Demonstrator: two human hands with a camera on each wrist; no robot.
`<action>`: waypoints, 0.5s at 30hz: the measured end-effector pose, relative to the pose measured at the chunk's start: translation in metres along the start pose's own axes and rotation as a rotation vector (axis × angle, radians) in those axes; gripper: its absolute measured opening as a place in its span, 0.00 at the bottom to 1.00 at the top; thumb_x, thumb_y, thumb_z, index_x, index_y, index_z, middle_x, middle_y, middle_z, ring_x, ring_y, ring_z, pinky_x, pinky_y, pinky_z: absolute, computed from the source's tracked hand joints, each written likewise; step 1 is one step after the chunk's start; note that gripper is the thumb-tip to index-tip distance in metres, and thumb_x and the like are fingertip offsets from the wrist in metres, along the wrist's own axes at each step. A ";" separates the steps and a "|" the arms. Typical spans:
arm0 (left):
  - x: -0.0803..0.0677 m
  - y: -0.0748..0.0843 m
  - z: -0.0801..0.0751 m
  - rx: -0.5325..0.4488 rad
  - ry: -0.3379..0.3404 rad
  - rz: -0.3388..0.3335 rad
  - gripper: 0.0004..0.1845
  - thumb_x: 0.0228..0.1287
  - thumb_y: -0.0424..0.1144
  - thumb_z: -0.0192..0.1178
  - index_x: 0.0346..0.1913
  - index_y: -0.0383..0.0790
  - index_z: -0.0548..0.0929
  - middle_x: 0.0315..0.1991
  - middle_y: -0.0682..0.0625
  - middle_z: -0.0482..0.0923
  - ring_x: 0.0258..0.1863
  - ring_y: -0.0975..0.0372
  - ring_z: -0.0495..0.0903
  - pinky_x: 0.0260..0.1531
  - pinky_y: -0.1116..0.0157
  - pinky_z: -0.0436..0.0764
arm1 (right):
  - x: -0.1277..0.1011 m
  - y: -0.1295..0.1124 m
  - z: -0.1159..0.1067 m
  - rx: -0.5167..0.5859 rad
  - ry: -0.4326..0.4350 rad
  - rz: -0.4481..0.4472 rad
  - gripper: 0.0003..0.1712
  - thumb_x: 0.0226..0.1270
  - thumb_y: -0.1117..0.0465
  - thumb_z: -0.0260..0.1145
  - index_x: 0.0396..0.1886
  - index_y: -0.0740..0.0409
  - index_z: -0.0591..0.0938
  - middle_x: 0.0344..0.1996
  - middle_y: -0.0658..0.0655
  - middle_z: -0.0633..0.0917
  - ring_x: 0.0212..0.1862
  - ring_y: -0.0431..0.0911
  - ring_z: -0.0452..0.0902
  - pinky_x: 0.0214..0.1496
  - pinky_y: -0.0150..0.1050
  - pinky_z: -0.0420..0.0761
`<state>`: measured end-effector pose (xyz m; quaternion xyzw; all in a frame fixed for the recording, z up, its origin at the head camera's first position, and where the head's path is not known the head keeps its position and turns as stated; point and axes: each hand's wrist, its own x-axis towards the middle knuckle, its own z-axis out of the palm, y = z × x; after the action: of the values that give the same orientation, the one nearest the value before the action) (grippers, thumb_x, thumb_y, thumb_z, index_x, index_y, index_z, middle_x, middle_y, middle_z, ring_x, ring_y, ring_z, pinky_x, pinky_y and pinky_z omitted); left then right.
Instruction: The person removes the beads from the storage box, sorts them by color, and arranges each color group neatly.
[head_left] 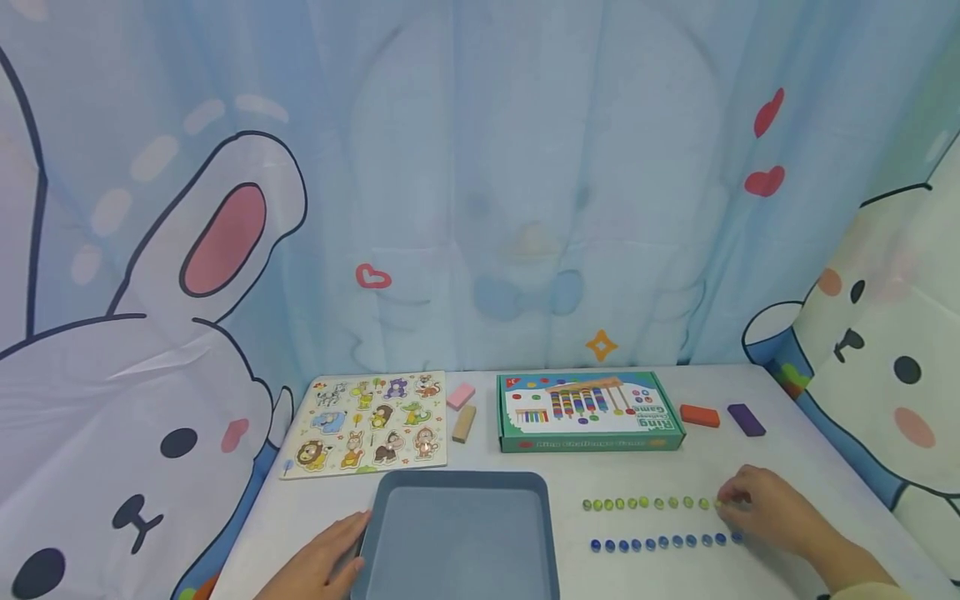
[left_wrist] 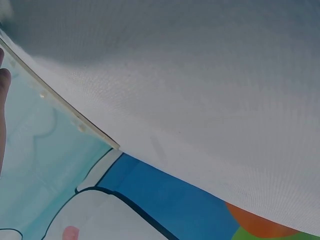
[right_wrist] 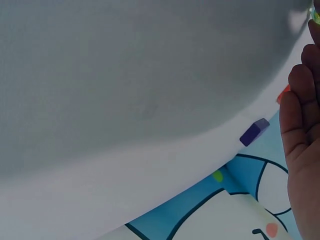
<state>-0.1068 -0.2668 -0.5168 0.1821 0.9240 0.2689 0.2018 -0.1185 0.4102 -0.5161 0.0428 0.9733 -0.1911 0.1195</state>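
Observation:
In the head view my right hand (head_left: pixel 768 510) is at the right end of a row of yellow-green glass marbles (head_left: pixel 643 502). Thumb and fingertips pinch the last yellow-green glass marble (right_wrist: pixel 316 16), which shows at the corner of the right wrist view. Nearer the front runs a second row, of blue glass marbles (head_left: pixel 663 542), its right end just below this hand. My left hand (head_left: pixel 324 557) rests by the left side of a grey-blue tray (head_left: pixel 546 533), fingers extended and fingertips at its rim. No marbles lie in the tray.
Behind the tray lies an animal puzzle board (head_left: pixel 345 446). Pink (head_left: pixel 461 396) and wooden (head_left: pixel 464 423) blocks sit beside it. A green game box (head_left: pixel 592 444) stands at the back, with orange (head_left: pixel 700 416) and purple (head_left: pixel 746 420) blocks to its right. A curtain (head_left: pixel 525 208) hangs behind.

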 end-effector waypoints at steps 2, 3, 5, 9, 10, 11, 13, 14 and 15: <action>-0.001 0.001 -0.001 0.000 -0.002 0.000 0.41 0.77 0.61 0.54 0.83 0.43 0.61 0.79 0.42 0.66 0.76 0.38 0.67 0.72 0.34 0.70 | 0.000 0.000 0.000 -0.002 0.003 -0.003 0.09 0.59 0.58 0.79 0.38 0.56 0.90 0.33 0.50 0.83 0.39 0.43 0.78 0.50 0.55 0.88; -0.002 0.001 -0.001 -0.001 -0.003 0.002 0.41 0.78 0.61 0.54 0.83 0.43 0.60 0.79 0.41 0.66 0.76 0.37 0.67 0.71 0.34 0.70 | 0.000 0.000 0.000 -0.003 0.004 -0.006 0.09 0.60 0.58 0.79 0.37 0.57 0.90 0.33 0.50 0.83 0.39 0.43 0.78 0.50 0.56 0.88; -0.002 0.002 -0.002 -0.002 -0.002 0.004 0.40 0.78 0.61 0.54 0.83 0.42 0.61 0.79 0.41 0.66 0.76 0.37 0.67 0.71 0.34 0.71 | 0.000 0.000 0.000 -0.006 0.005 -0.006 0.09 0.60 0.58 0.79 0.37 0.57 0.90 0.33 0.50 0.83 0.39 0.44 0.77 0.50 0.56 0.88; -0.002 0.004 -0.004 -0.001 -0.003 -0.009 0.40 0.78 0.61 0.54 0.82 0.43 0.61 0.79 0.42 0.66 0.76 0.38 0.67 0.72 0.34 0.70 | 0.001 0.002 0.000 -0.009 0.012 -0.008 0.10 0.60 0.57 0.79 0.38 0.57 0.90 0.33 0.50 0.83 0.39 0.44 0.77 0.50 0.56 0.88; -0.002 0.004 -0.005 -0.001 -0.001 -0.011 0.40 0.78 0.61 0.54 0.82 0.43 0.61 0.79 0.41 0.66 0.76 0.38 0.67 0.72 0.34 0.70 | 0.002 0.003 0.000 -0.008 0.013 -0.007 0.10 0.60 0.57 0.79 0.38 0.56 0.90 0.33 0.50 0.83 0.39 0.44 0.77 0.50 0.56 0.87; -0.002 0.005 -0.005 0.002 -0.001 -0.016 0.40 0.78 0.61 0.54 0.82 0.44 0.61 0.79 0.42 0.66 0.77 0.38 0.67 0.72 0.34 0.70 | 0.002 0.003 0.001 -0.007 0.014 -0.006 0.12 0.60 0.55 0.79 0.39 0.57 0.90 0.33 0.50 0.83 0.39 0.44 0.77 0.51 0.57 0.87; -0.002 0.005 -0.007 -0.001 -0.002 -0.020 0.40 0.78 0.62 0.54 0.83 0.44 0.61 0.79 0.42 0.66 0.77 0.38 0.66 0.72 0.34 0.70 | 0.002 0.004 0.002 -0.007 0.024 -0.003 0.17 0.58 0.52 0.81 0.41 0.57 0.90 0.35 0.50 0.84 0.40 0.45 0.78 0.51 0.58 0.88; -0.002 0.005 -0.008 -0.002 0.000 -0.024 0.40 0.77 0.62 0.54 0.83 0.45 0.61 0.79 0.43 0.65 0.77 0.38 0.65 0.72 0.34 0.69 | 0.002 0.005 0.002 -0.006 0.034 0.001 0.20 0.58 0.49 0.81 0.44 0.57 0.90 0.36 0.52 0.84 0.41 0.46 0.79 0.52 0.59 0.87; -0.002 0.006 -0.010 -0.011 0.004 -0.035 0.40 0.77 0.62 0.54 0.83 0.46 0.61 0.80 0.43 0.65 0.78 0.38 0.64 0.73 0.34 0.69 | 0.001 0.006 0.001 -0.006 0.053 -0.002 0.24 0.57 0.47 0.81 0.47 0.58 0.90 0.38 0.54 0.85 0.42 0.49 0.80 0.52 0.60 0.87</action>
<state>-0.1082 -0.2676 -0.5048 0.1646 0.9260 0.2706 0.2057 -0.1183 0.4149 -0.5192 0.0467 0.9768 -0.1869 0.0936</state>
